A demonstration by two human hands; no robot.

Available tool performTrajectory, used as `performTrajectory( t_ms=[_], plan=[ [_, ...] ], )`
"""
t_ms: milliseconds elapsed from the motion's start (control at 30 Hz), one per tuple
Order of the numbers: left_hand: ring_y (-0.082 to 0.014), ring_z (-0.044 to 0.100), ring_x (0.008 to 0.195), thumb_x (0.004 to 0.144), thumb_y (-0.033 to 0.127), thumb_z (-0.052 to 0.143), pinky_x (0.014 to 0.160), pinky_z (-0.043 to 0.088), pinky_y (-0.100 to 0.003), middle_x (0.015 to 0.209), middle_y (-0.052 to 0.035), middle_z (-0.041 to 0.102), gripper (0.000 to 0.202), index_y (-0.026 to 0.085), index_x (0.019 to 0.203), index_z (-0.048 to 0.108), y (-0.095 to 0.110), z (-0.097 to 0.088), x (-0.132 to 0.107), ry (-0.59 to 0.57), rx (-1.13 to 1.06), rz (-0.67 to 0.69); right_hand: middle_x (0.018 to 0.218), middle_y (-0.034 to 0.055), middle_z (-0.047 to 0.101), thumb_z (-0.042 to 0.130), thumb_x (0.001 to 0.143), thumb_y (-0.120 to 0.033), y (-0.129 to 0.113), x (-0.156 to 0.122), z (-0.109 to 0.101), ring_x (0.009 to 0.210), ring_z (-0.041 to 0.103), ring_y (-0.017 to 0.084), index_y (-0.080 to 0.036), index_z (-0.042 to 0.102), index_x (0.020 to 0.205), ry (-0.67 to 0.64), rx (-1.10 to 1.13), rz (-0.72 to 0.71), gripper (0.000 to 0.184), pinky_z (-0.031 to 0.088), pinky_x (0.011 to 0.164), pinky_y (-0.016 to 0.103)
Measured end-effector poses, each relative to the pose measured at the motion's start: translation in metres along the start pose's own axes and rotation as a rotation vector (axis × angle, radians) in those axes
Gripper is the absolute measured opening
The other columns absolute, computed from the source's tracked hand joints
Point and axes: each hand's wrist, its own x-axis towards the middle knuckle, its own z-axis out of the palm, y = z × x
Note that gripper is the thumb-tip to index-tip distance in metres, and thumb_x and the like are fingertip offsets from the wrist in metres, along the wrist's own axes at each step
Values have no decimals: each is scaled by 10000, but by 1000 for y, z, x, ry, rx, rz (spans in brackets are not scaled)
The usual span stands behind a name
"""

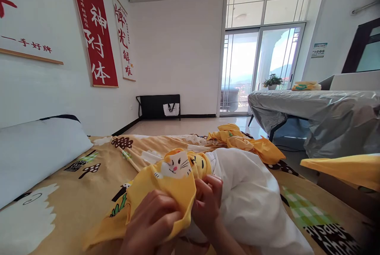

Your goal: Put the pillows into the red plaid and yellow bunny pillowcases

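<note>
Yellow cat-print cloth (173, 185) tight in the fingers (166, 206) of left hand (151, 221) and right hand (206, 205)

- The bed (95, 203) was covered by a tan sheet (71, 211), printed with white, brown and green figures and drawn into folds toward the far edge.
- A white cushion (41, 148) was set along the left side.
- Near the middle, the yellow cloth (170, 185) was only partly supported by the sheet.
- White cloth (252, 195) was heaped just to its right.
- At the far edge, a crumpled yellow bundle (237, 141) was seen.
</note>
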Motion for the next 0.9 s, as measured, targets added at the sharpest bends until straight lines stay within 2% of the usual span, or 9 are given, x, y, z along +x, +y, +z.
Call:
performTrajectory(
  t_ms=[67, 200, 333, 467, 567, 633, 700, 800, 900],
  plan=[
    [-153, 612, 799, 850, 111, 584, 709, 499, -210, 872, -53, 654, 115, 195, 846, 663, -6, 3, 0, 104, -27, -150, 774, 23, 471, 492, 856, -74, -4, -1, -3, 716, 435, 167, -198, 528, 924, -64, 85, -23, 146, 393, 670, 335],
    [-147, 573, 679, 847, 292, 602, 613, 468, -207, 714, -19, 611, 249, 187, 621, 610, -16, 2, -5, 172, -179, -491, 847, 67, 579, 502, 865, -133, -19, 1, -2, 753, 465, 187, -169, 529, 990, -419, 130, -1, 133, 397, 682, 345],
    [-174, 541, 662, 730, 498, 699, 657, 472, -259, 637, -21, 570, 390, 178, 537, 585, -22, -5, -8, 158, -341, -736, 818, 62, 565, 518, 863, -190, -25, -3, 3, 750, 451, 191, -176, 506, 918, -460, 116, 24, 57, 386, 689, 345],
    [-194, 572, 667, 633, 643, 718, 649, 483, -296, 739, -62, 642, 492, 163, 739, 703, -31, -5, -6, 90, -805, -717, 718, 35, 517, 483, 862, -158, -22, -10, 7, 687, 426, 175, -192, 483, 808, -471, 143, 7, 63, 351, 637, 323],
    [-214, 605, 643, 730, 714, 561, 596, 502, -319, 715, -86, 644, 589, 152, 840, 704, -46, 0, -3, 13, -1155, -645, 684, 24, 508, 446, 871, -129, -19, -10, 8, 653, 426, 162, -198, 464, 755, -463, 193, 22, 136, 329, 605, 315],
    [-197, 613, 670, 831, 554, 556, 605, 507, -295, 746, -73, 640, 408, 165, 845, 679, -56, 3, -2, 117, -997, -666, 694, 21, 529, 422, 888, -101, -17, -7, 7, 655, 446, 153, -198, 463, 750, -482, 245, 68, 174, 341, 614, 311],
    [-188, 613, 769, 827, 363, 628, 679, 508, -275, 848, -60, 640, 187, 186, 871, 668, -63, 2, -2, 183, -601, -611, 720, 22, 561, 427, 900, -86, -18, -3, 6, 666, 468, 147, -197, 491, 782, -493, 288, 106, 174, 361, 629, 307],
    [-216, 579, 994, 778, 232, 670, 873, 474, -293, 1020, -52, 634, 188, 226, 966, 666, -61, -7, -2, 12, -145, -485, 740, 21, 596, 478, 891, -80, -18, 0, 5, 670, 490, 143, -197, 536, 841, -447, 325, 143, 140, 381, 641, 300],
    [-212, 560, 1057, 805, 200, 623, 930, 446, -292, 1105, -49, 622, 257, 248, 1057, 640, -51, -15, 0, -185, -33, -480, 733, 15, 615, 507, 879, -67, -19, 0, 6, 654, 500, 137, -199, 561, 857, -405, 341, 165, 144, 379, 635, 291]
  ],
)
